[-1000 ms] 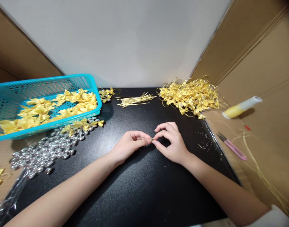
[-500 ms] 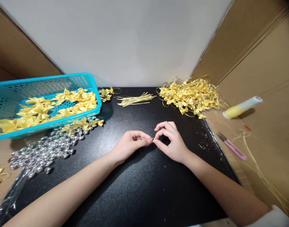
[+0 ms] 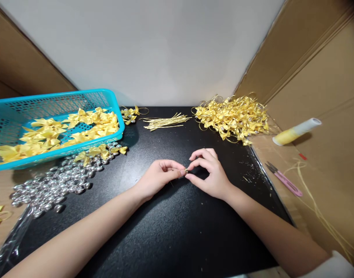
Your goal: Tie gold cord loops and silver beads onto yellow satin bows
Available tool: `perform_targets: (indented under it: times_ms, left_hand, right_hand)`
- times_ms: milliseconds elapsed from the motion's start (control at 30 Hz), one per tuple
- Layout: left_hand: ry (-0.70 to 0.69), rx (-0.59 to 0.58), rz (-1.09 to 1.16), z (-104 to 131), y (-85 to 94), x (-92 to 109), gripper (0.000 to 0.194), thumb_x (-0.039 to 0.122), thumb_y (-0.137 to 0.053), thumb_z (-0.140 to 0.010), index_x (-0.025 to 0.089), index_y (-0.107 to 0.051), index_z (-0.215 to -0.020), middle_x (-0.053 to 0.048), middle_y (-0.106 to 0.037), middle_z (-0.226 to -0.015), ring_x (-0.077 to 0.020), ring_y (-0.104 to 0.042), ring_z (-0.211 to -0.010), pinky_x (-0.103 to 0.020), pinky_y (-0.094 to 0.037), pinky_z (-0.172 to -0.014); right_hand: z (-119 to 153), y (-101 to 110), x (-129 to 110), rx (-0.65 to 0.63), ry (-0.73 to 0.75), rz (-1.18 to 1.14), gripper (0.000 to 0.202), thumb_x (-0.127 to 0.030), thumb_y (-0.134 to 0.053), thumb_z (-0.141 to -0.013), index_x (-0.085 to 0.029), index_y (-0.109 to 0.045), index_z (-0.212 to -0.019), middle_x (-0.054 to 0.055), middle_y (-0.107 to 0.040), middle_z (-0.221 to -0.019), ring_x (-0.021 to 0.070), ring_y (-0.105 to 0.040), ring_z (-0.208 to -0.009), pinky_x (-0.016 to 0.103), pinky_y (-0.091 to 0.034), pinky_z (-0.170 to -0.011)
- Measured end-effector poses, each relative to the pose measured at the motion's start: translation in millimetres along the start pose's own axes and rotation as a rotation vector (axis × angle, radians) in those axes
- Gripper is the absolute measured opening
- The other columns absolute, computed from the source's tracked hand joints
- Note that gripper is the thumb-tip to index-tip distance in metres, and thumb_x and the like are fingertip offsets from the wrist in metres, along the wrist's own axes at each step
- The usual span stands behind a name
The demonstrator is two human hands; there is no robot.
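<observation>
Over the middle of the black work surface (image 3: 165,239), my left hand (image 3: 162,175) pinches a tiny gold-coloured piece (image 3: 186,171) between thumb and forefinger. A thin dark strand hangs below those fingertips. My right hand (image 3: 207,172) meets it from the right, thumb and forefinger tips at the same small piece, slightly apart around it, other fingers curled. The piece is too small to make out fully. Beyond the hands lies a bundle of cut gold ties (image 3: 165,122).
A turquoise basket (image 3: 118,116) of yellow bows stands at left, with silver beads (image 3: 58,185) before it. Finished-looking yellow bows with loops (image 3: 232,117) are heaped at back right. Pink-handled snips (image 3: 284,179), a roll (image 3: 297,132) and loose strands (image 3: 316,208) lie farther right.
My right thumb and forefinger have parted slightly at the small piece, showing more of it. My left hand has hardly moved.
</observation>
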State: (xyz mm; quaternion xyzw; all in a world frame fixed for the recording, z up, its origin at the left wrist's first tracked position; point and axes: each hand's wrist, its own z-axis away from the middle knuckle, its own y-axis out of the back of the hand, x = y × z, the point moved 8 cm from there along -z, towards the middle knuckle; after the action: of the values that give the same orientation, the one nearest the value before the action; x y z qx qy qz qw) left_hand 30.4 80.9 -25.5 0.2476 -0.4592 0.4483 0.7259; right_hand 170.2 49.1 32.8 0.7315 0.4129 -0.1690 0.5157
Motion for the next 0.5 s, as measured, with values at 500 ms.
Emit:
perform_targets:
  times_ms: [500]
  left_hand:
    - [0.021, 0.014, -0.012, 0.3, 1.4, -1.0, 0.025, 0.037, -0.081, -0.063, 0.015, -0.074, -0.073, -0.001, -0.067, -0.065, -0.0061, -0.042, -0.05, -0.02, -0.029, -0.049]
  right_hand:
    - [-2.4, 5.7, 3.2, 0.007, 0.001, 0.006, 0.008, -0.02, -0.068, -0.079, -0.023, -0.06, -0.078, 0.004, -0.064, -0.098, 0.0235, -0.054, -0.099, 0.045, -0.043, -0.091]
